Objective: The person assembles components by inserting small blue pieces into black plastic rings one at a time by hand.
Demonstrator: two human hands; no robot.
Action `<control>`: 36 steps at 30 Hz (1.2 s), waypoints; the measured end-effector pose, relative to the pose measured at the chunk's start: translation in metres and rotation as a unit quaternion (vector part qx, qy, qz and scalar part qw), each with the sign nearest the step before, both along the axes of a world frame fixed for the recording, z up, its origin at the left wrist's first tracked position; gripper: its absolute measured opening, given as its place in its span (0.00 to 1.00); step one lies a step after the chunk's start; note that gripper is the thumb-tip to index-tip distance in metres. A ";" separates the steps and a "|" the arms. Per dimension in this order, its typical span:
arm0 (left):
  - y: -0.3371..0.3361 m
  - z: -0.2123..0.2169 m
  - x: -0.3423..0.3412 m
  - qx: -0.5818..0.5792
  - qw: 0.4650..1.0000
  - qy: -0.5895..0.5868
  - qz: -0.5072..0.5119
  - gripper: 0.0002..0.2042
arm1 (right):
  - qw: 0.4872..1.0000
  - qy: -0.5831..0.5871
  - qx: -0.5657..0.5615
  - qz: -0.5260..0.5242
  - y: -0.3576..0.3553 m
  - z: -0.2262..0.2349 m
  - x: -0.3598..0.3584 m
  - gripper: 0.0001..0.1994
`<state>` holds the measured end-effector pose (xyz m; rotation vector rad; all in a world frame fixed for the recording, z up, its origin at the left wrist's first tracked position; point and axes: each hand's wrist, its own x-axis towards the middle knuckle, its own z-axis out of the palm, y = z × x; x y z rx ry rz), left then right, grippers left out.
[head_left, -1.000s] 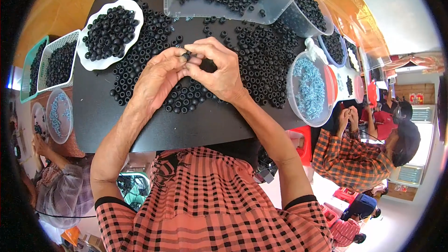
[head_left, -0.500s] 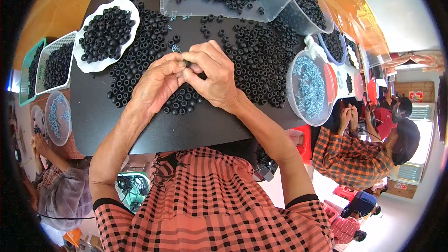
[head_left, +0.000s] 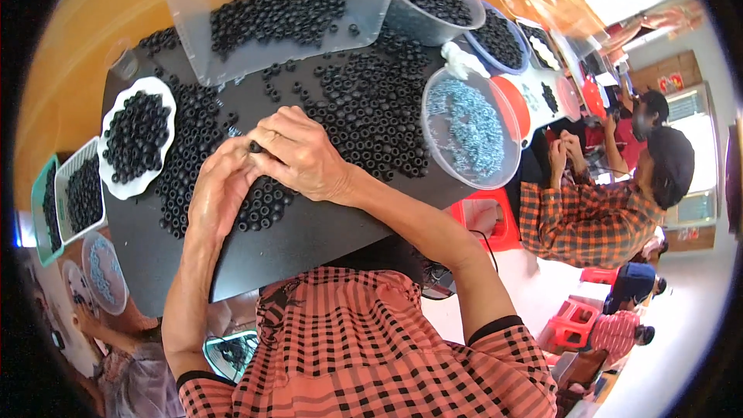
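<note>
A: Where's the black ring (head_left: 255,146)?
B: Center-left of frame. I see left hand (head_left: 219,195) & right hand (head_left: 303,161) fingers pinched on it together, above the loose rings (head_left: 371,108) on the desk (head_left: 309,232), prob. for control.

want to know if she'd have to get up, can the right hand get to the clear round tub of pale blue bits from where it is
Probably yes. The clear round tub sits at the board's right edge, just beyond the right hand, with only loose black rings lying flat between them. The hand is busy, though: both hands pinch a small black ring.

Bright daylight, sharp centre, fisheye-bent dark rim.
</note>
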<state>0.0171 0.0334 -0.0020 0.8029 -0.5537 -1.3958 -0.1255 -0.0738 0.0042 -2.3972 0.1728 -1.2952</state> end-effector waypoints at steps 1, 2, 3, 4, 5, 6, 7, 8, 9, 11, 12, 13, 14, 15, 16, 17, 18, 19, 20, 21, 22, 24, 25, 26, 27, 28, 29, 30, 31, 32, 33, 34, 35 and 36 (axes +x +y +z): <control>0.001 -0.001 0.000 -0.005 1.000 -0.013 0.010 0.15 | 1.000 0.003 -0.008 -0.017 -0.004 0.004 -0.007 0.13; 0.000 -0.002 0.001 -0.004 1.000 -0.015 0.014 0.15 | 0.999 0.006 -0.015 -0.029 -0.011 0.011 -0.018 0.12; -0.002 -0.004 0.001 -0.022 1.000 -0.018 0.006 0.15 | 0.996 0.006 -0.078 -0.052 -0.026 0.020 -0.032 0.11; -0.003 -0.002 0.000 -0.040 0.999 -0.021 -0.001 0.16 | 0.991 0.044 -0.058 -0.115 -0.043 0.032 -0.048 0.11; -0.001 0.002 -0.001 -0.052 0.999 -0.016 0.000 0.15 | 0.987 0.046 -0.066 -0.136 -0.067 0.044 -0.062 0.11; -0.004 0.004 -0.002 -0.052 0.998 -0.015 0.007 0.15 | 0.976 0.059 -0.060 -0.201 -0.089 0.057 -0.074 0.12; -0.005 0.004 -0.002 -0.032 0.999 -0.024 -0.012 0.16 | 0.972 0.062 -0.042 -0.223 -0.120 0.065 -0.085 0.09; -0.008 0.003 -0.004 -0.013 0.999 -0.030 -0.037 0.16 | 0.960 0.073 -0.038 -0.268 -0.143 0.079 -0.097 0.09; -0.010 0.003 -0.004 -0.019 0.999 -0.021 -0.044 0.14 | 0.944 0.096 -0.014 -0.315 -0.166 0.085 -0.108 0.09; -0.009 0.003 -0.004 -0.017 0.999 -0.009 -0.039 0.12 | 0.907 0.084 -0.170 -0.375 -0.184 0.088 -0.103 0.10; -0.008 0.003 -0.004 -0.016 0.999 0.001 -0.043 0.11 | 0.892 0.074 -0.199 -0.399 -0.189 0.084 -0.100 0.10; -0.009 0.004 -0.004 -0.014 0.999 -0.002 -0.049 0.10 | 0.920 0.061 -0.169 -0.348 -0.182 0.080 -0.086 0.10; -0.006 0.003 -0.004 -0.009 0.999 -0.002 -0.040 0.10 | 0.946 0.046 -0.135 -0.291 -0.169 0.073 -0.064 0.10; -0.005 0.002 -0.004 -0.011 0.999 0.001 -0.048 0.10 | 0.974 0.052 -0.072 -0.209 -0.148 0.069 -0.043 0.09; -0.004 0.002 -0.004 -0.013 0.998 0.002 -0.056 0.10 | 0.986 0.060 -0.061 -0.142 -0.138 0.056 -0.023 0.10; -0.001 0.001 -0.004 -0.006 0.999 0.000 -0.053 0.10 | 0.989 0.098 -0.041 -0.104 -0.118 0.051 -0.001 0.09; 0.000 0.001 -0.004 -0.005 0.999 -0.001 -0.048 0.10 | 0.993 0.102 -0.035 -0.043 -0.108 0.043 0.018 0.09; -0.001 0.000 -0.004 -0.012 0.998 0.007 -0.058 0.09 | 0.992 0.120 -0.038 -0.019 -0.102 0.036 0.032 0.10; -0.001 0.001 -0.004 -0.019 0.998 0.013 -0.067 0.09 | 0.992 0.127 -0.027 -0.001 -0.096 0.030 0.046 0.11; -0.002 0.000 -0.005 -0.007 0.998 0.017 -0.066 0.08 | 0.989 0.147 -0.033 -0.002 -0.091 0.024 0.060 0.12; -0.002 0.001 -0.005 -0.007 0.998 0.018 -0.062 0.08 | 0.985 0.167 -0.038 -0.001 -0.088 0.018 0.070 0.13; -0.002 0.005 -0.007 0.000 0.998 0.000 -0.064 0.08 | 0.977 0.207 -0.045 -0.009 -0.083 0.008 0.078 0.14; -0.001 0.005 -0.008 -0.001 0.998 0.005 -0.064 0.09 | 0.968 0.245 -0.051 -0.019 -0.079 0.005 0.081 0.14; -0.001 0.007 -0.008 0.000 0.998 0.007 -0.059 0.09 | 0.968 0.247 -0.051 -0.014 -0.077 0.003 0.081 0.14; -0.001 0.008 -0.008 0.004 0.998 0.007 -0.062 0.08 | 0.969 0.243 -0.044 0.005 -0.077 0.002 0.079 0.14; 0.000 0.009 -0.008 0.008 0.998 0.006 -0.067 0.08 | 0.970 0.238 -0.036 0.023 -0.077 0.001 0.076 0.13; 0.001 0.009 -0.008 0.008 0.998 0.009 -0.066 0.08 | 0.979 0.196 -0.028 0.051 -0.079 0.000 0.074 0.12; 0.001 0.009 -0.008 0.006 0.998 0.009 -0.063 0.08 | 0.979 0.198 -0.027 0.051 -0.082 0.000 0.070 0.12; 0.001 0.009 -0.008 0.003 0.998 0.008 -0.062 0.08 | 0.980 0.192 0.028 0.051 -0.083 0.004 0.065 0.11; 0.001 0.009 -0.008 0.004 0.998 0.009 -0.064 0.08 | 0.978 0.185 0.084 0.050 -0.084 0.008 0.062 0.11; 0.000 0.010 -0.008 0.007 0.998 0.008 -0.061 0.08 | 0.980 0.171 0.097 0.035 -0.087 0.010 0.061 0.11; 0.000 0.010 -0.008 0.010 0.998 0.006 -0.061 0.08 | 0.980 0.170 0.098 0.031 -0.091 0.008 0.061 0.11; -0.001 0.010 -0.008 0.011 0.998 0.005 -0.066 0.08 | 0.985 0.163 0.041 0.028 -0.092 0.005 0.062 0.11; -0.001 0.008 -0.007 0.009 0.998 0.001 -0.066 0.08 | 0.987 0.156 -0.016 0.025 -0.093 0.002 0.061 0.11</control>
